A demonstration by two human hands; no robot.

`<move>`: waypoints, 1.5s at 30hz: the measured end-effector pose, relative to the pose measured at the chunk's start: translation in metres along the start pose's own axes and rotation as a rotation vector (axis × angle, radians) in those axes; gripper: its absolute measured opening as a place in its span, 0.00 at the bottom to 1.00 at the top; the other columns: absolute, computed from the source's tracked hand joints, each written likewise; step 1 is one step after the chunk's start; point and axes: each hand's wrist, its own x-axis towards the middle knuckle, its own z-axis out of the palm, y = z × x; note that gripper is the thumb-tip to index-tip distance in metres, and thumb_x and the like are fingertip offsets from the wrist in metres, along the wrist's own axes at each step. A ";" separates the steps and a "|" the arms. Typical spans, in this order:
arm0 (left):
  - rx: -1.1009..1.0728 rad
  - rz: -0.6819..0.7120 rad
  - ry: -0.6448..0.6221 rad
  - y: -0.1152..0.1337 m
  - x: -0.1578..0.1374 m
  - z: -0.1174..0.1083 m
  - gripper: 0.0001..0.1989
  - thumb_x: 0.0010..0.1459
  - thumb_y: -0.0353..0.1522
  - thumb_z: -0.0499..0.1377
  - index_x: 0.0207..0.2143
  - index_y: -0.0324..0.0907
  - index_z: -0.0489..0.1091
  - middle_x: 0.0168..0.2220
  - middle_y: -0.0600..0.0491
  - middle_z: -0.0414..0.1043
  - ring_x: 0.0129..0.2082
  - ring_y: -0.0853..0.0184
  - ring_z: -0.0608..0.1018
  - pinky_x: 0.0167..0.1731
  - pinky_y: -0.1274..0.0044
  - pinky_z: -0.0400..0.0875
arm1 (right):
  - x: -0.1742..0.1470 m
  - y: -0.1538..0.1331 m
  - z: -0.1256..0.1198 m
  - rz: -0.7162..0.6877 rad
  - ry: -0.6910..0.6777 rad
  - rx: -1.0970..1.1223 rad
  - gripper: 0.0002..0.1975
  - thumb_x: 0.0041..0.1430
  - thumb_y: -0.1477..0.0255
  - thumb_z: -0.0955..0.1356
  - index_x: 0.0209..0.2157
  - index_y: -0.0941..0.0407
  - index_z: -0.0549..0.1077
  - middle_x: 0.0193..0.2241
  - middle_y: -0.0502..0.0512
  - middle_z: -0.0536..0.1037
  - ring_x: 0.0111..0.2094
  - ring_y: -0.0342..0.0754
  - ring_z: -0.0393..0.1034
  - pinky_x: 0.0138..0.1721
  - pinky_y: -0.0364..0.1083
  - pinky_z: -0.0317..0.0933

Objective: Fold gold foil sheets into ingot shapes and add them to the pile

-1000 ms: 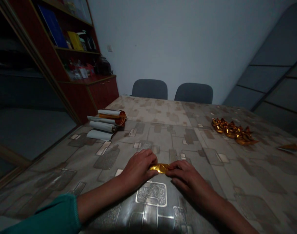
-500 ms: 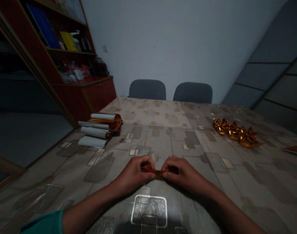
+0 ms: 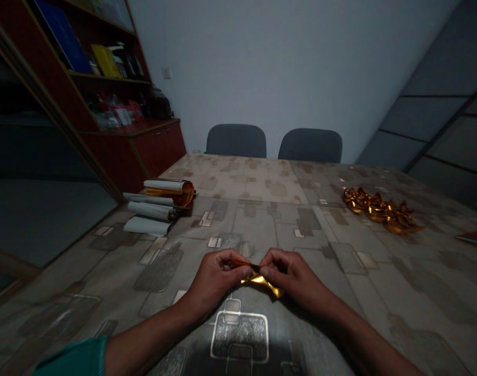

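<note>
Between my two hands is a small piece of folded gold foil paper (image 3: 264, 283), its shiny side catching the light below my fingertips. My left hand (image 3: 220, 274) pinches its left part between thumb and fingers. On the other side, my right hand (image 3: 287, 271) grips it the same way, the thumb pressed close to the left thumb. Part of the paper is hidden behind my fingers. Both wrists are low over the patterned tablecloth (image 3: 238, 334).
Several folded gold ingots (image 3: 379, 209) are grouped at the right. Bundles of folded foil paper (image 3: 150, 210) lie at the left. Another flat piece of paper (image 3: 473, 236) lies at the right edge. Two grey chairs (image 3: 236, 140) stand beyond the table, and a red cabinet (image 3: 158, 149) stands far left.
The gold paper has turned so that more of its shiny surface shows below my fingers. My hands have drawn closer together, thumbs nearly meeting. The view has shifted slightly.
</note>
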 end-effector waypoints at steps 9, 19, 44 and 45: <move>-0.045 -0.020 -0.042 -0.002 0.002 -0.004 0.10 0.44 0.33 0.70 0.28 0.37 0.75 0.24 0.55 0.75 0.24 0.72 0.74 0.27 0.81 0.66 | 0.002 0.003 -0.004 0.045 -0.019 0.127 0.15 0.57 0.60 0.71 0.29 0.58 0.73 0.24 0.48 0.69 0.24 0.41 0.60 0.26 0.42 0.52; -0.060 0.000 -0.073 -0.004 0.001 -0.003 0.14 0.50 0.37 0.69 0.33 0.37 0.75 0.26 0.54 0.75 0.24 0.72 0.74 0.26 0.82 0.67 | 0.002 0.005 -0.007 0.050 0.013 0.102 0.14 0.57 0.61 0.71 0.28 0.58 0.74 0.23 0.49 0.70 0.23 0.41 0.60 0.24 0.42 0.52; -0.147 0.006 -0.054 -0.003 0.000 -0.001 0.16 0.49 0.36 0.71 0.31 0.38 0.67 0.26 0.51 0.78 0.25 0.71 0.78 0.26 0.82 0.71 | 0.002 0.001 0.000 0.076 0.082 0.168 0.17 0.54 0.57 0.73 0.31 0.56 0.70 0.21 0.46 0.67 0.22 0.41 0.56 0.22 0.41 0.48; -0.137 0.004 -0.045 -0.003 0.000 -0.001 0.17 0.49 0.36 0.71 0.30 0.38 0.66 0.25 0.51 0.78 0.24 0.70 0.78 0.25 0.82 0.70 | 0.002 0.001 0.001 0.077 0.071 0.158 0.17 0.54 0.57 0.73 0.31 0.56 0.70 0.22 0.46 0.67 0.22 0.41 0.57 0.22 0.41 0.48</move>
